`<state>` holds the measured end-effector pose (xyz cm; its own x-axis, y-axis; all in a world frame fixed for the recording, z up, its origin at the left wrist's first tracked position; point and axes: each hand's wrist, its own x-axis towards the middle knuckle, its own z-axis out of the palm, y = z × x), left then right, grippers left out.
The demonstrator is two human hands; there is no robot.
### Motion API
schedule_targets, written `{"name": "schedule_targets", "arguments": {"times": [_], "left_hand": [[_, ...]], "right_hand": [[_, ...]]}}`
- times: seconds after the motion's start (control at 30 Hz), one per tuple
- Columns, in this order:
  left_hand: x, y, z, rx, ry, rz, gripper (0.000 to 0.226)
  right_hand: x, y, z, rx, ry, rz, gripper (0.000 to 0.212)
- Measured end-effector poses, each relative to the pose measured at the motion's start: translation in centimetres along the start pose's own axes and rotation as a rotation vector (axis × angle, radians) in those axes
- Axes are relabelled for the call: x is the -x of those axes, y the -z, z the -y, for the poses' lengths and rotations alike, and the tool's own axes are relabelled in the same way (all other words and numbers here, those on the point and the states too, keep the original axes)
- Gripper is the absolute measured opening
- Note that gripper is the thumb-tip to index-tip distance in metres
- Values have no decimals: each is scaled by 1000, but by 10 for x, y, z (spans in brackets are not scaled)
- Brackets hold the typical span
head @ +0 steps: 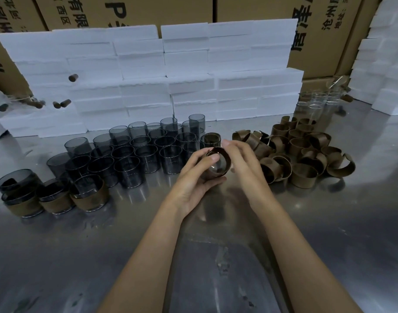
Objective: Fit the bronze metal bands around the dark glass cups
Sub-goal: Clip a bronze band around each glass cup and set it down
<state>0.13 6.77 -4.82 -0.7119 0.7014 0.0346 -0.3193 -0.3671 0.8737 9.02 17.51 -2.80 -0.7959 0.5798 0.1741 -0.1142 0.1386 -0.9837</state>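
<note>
both hands meet above the reflective steel tabletop (329, 222), clamped on one dark glass cup (216, 170) tipped on its side with its mouth toward the camera. the left hand (193, 177) cradles the cup from below, fingers curled under it and thumb laid across the rim. the right hand (241, 159) covers the cup's right side, fingers curled over a bronze metal band (225, 155) that wraps the cup wall. whether the band is fully seated cannot be told.

left of the hands, a block of bare smoky-grey glass cups (125, 154) stands upright in rows, mouths up, touching or just beside one another. at the far left edge, four dark cups already wearing bronze bands (55, 199) sit close together; one more is stacked on the leftmost. just behind the hands, one further banded cup (212, 138) stands at the end of the bare rows.

right of the hands lies a loose heap of open bronze metal bands (306, 154), some upright, some tipped. behind the heap, clear glass cups (317, 102) stand near the back.

a wall of white foam blocks (148, 75) runs across the rear, with brown printed cardboard cartons (317, 30) behind it.
</note>
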Motion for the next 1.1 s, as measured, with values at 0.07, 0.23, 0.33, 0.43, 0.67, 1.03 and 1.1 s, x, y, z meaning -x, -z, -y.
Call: {"name": "schedule_targets", "arguments": {"times": [0.07,0.23,0.33,0.43,0.67,1.03,1.1], "left_hand": [[1,-2,0,0,4,58,63],[2,-2,0,12,36,76,60],[3,-2,-2,23,50,83,57],[3,-2,-2,37,56,100,55],[3,-1,0,57,76,98,39],[-1,-11,-6,-25,119,-209,39],[1,-15,-7,-37,143,-189,38]], "right_hand": [[-2,0,-4,17,-119,102,81],[-2,-2,-8,-21,-98,114,64],[0,-5,-9,-17,-64,91,61],[2,-6,-7,-34,-59,80,61],[-7,-8,-16,16,-55,-132,50],[-12,-14,-13,-303,-232,-92,25],[-12,-9,-12,-405,-314,-115,30]]}}
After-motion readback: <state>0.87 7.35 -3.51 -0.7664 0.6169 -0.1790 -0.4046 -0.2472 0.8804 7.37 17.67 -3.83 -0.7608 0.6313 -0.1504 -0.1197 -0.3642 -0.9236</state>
